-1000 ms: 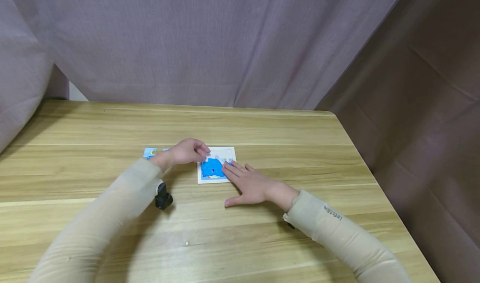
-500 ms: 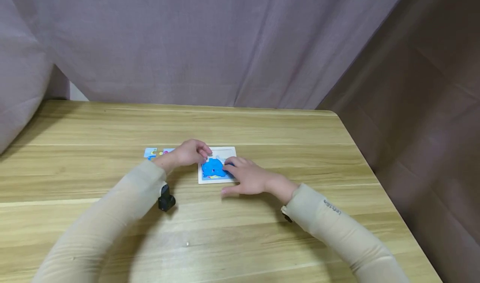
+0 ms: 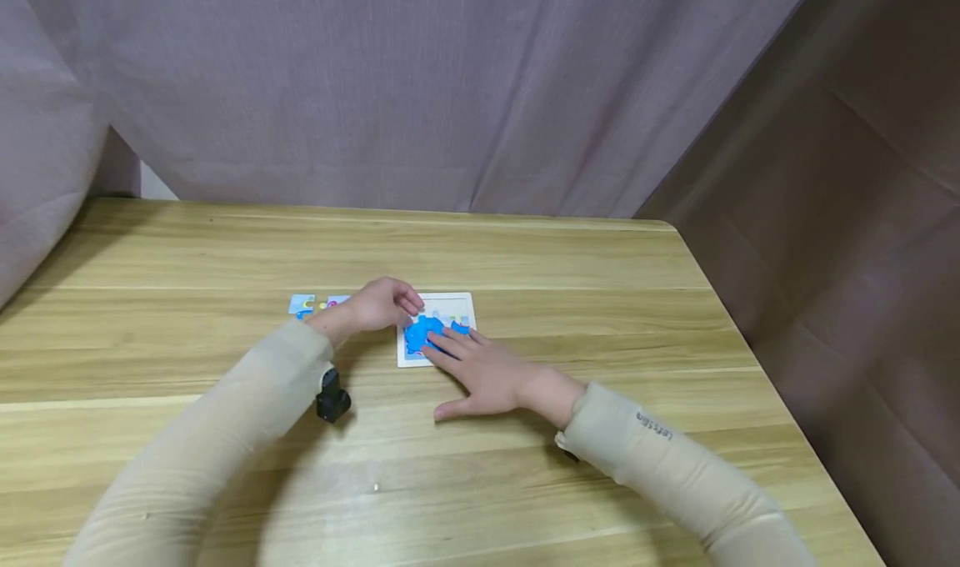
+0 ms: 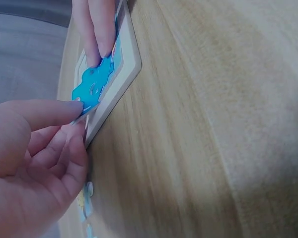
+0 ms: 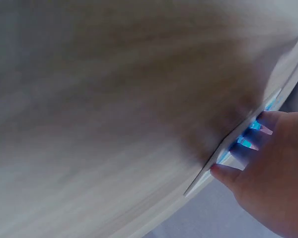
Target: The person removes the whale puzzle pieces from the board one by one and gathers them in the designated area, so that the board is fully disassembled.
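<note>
A white-rimmed jigsaw tray (image 3: 401,357) lies on the table, partly filled with printed pieces. Across its lower part is a blue cartoon puzzle piece (image 3: 422,332). My left hand (image 3: 377,305) is at the tray's left side; in the left wrist view its thumb and fingers pinch the near edge of the blue piece. My right hand (image 3: 489,373) comes from the right with fingers straight, fingertips resting on the blue picture and thumb spread out toward the table. Both hands cover part of the tray; in the right wrist view its fingers (image 5: 226,174) lie across the rim.
Loose puzzle pieces (image 3: 302,303) lie left of the tray, partly behind the left wrist. A tiny pale speck (image 3: 377,487) is on the wooden table (image 3: 570,283) near the front. Grey curtains (image 3: 337,92) hang behind and to the right.
My right hand bent its fingers over the tray's right part, then straightened them and set them down farther left on the blue picture. My left hand shifted slightly right, keeping its pinch.
</note>
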### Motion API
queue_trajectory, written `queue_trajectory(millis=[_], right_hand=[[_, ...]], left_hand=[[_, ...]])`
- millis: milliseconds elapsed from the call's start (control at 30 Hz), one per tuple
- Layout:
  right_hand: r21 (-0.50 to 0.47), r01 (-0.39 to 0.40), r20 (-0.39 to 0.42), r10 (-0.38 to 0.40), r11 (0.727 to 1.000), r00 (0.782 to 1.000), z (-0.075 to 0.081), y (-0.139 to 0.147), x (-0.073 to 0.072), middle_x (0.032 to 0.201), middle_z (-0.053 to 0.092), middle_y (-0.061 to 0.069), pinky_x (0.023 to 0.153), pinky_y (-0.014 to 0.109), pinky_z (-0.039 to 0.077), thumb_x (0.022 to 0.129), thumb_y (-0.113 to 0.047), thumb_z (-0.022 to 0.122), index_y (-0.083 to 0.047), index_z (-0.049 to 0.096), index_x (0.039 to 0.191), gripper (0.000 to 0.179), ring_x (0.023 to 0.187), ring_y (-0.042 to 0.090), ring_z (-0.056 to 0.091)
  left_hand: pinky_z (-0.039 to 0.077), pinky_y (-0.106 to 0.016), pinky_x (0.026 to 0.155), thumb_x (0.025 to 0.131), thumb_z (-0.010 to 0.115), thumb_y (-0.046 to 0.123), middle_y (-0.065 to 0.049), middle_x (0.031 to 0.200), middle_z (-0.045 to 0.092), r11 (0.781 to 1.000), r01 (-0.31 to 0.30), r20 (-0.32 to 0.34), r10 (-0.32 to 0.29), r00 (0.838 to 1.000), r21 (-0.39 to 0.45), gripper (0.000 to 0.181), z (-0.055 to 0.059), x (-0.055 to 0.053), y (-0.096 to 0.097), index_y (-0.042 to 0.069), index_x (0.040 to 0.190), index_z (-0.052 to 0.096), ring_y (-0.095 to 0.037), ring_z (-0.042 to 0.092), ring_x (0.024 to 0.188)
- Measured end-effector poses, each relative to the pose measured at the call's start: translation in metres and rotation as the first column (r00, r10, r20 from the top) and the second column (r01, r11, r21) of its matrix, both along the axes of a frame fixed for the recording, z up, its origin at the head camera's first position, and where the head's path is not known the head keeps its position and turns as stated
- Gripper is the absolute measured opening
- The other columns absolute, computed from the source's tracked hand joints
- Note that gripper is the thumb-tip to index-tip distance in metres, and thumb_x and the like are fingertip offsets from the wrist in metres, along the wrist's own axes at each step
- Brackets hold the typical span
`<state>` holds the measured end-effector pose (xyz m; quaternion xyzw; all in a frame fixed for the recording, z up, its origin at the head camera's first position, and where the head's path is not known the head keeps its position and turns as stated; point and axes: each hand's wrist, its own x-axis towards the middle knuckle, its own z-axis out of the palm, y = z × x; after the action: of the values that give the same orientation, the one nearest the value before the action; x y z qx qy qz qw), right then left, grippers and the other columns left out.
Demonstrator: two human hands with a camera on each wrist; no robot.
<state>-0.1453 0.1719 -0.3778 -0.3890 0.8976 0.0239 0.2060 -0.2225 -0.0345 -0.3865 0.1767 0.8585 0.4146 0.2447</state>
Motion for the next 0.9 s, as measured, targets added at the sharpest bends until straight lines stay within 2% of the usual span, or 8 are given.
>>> queue_trajectory(millis=[233, 433, 700, 900], right_hand=[[0.015, 0.008, -0.001, -0.008, 1.0, 1.0, -0.003, -0.001, -0.001, 0.158, 0.008, 0.001, 0.12, 0.042, 0.009, 0.085, -0.069, 0.043, -0.019, 0.012, 0.151, 0.089, 0.146, 0.023, 0.004], [0.022, 0.005, -0.006, -0.005, 1.0, 1.0, -0.004, -0.001, -0.003, 0.158, 0.008, 0.002, 0.12, 0.043, 0.01, 0.085, -0.068, 0.044, -0.018, 0.012, 0.151, 0.089, 0.146, 0.023, 0.003], [0.008, -0.002, 0.007, 0.002, 1.0, 1.0, -0.001, -0.003, -0.003, 0.158, 0.009, 0.004, 0.119, 0.045, 0.011, 0.085, -0.066, 0.046, -0.016, 0.014, 0.151, 0.089, 0.146, 0.026, 0.004], [0.028, -0.005, -0.006, 0.005, 1.0, 1.0, 0.001, -0.004, -0.002, 0.158, 0.008, 0.005, 0.12, 0.043, 0.01, 0.084, -0.068, 0.046, -0.016, 0.013, 0.151, 0.091, 0.146, 0.025, 0.004]], left_hand=[[0.047, -0.023, 0.074, 0.084, 0.062, 0.005, -0.008, 0.087, 0.063, 0.998, 0.02, -0.029, -0.021, 0.999, -0.065, 0.021, 0.0, -0.003, -0.006, -0.002, 0.103, 0.063, -0.015, 0.055, 0.079], [0.042, -0.021, 0.063, 0.086, 0.06, 0.009, 0.0, 0.071, 0.059, 0.998, 0.047, -0.006, -0.047, 0.999, -0.042, 0.014, 0.0, -0.004, -0.011, -0.001, 0.093, 0.065, -0.01, 0.05, 0.067], [0.05, -0.021, 0.064, 0.091, 0.055, 0.007, -0.007, 0.078, 0.065, 0.999, 0.038, 0.028, -0.038, 0.999, 0.009, 0.015, 0.002, -0.001, -0.016, -0.005, 0.094, 0.064, -0.01, 0.056, 0.07], [0.054, -0.024, 0.069, 0.092, 0.052, 0.005, -0.013, 0.085, 0.066, 0.998, -0.008, 0.025, 0.007, 1.0, 0.054, 0.018, 0.001, -0.002, -0.02, -0.008, 0.099, 0.062, -0.012, 0.06, 0.074]])
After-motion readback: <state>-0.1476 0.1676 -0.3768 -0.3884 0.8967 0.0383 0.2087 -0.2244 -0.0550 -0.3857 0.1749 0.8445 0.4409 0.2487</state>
